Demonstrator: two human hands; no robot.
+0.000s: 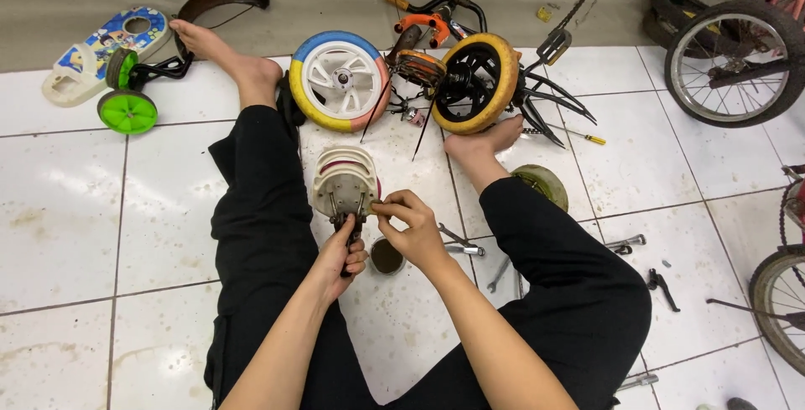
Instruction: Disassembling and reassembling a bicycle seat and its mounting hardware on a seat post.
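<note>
Between the person's legs on the tiled floor (168, 209), the small wheel (345, 182) looks light, stiff plastic, best steadied by its bracket, where the left hand (342, 255) clenches a tool and the right hand (411, 227) pinches a fastener.

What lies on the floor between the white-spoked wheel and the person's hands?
In the head view, a cream ribbed part, upright; the right hand and left hand touch its lower end.

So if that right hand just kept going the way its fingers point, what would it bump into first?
The right hand points up and to the left, fingertips already at the small cream wheel. That wheel comes first; beyond it lies the white wheel with the blue, yellow and pink tyre, though depth is hard to judge.
</note>
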